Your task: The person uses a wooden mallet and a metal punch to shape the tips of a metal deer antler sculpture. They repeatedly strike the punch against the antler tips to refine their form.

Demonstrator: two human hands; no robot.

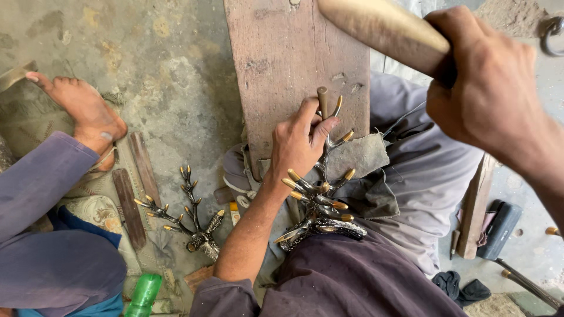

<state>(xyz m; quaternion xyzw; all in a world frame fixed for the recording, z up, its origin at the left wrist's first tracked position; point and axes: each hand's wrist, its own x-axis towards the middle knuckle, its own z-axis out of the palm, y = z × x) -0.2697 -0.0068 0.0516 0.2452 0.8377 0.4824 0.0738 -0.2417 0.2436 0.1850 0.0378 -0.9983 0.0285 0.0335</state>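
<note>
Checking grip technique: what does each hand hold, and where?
Left hand pins the metal branch piece near its upper stems against the plank. Right hand grips the mallet handle.

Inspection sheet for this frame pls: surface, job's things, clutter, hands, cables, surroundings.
Surface: worn wooden plank over the lap, cloth pad at its near end.
Job's things: branched metal tree piece with brass tips lying on the plank; short punch stood on it.
Clutter: second branched piece, wooden strips, green bottle on the floor.
Hands: left hand steadies the punch; right hand grips a raised wooden handle.
Cables: nothing seen.
Surroundings: stained concrete floor; another person's bare foot at left.
</note>
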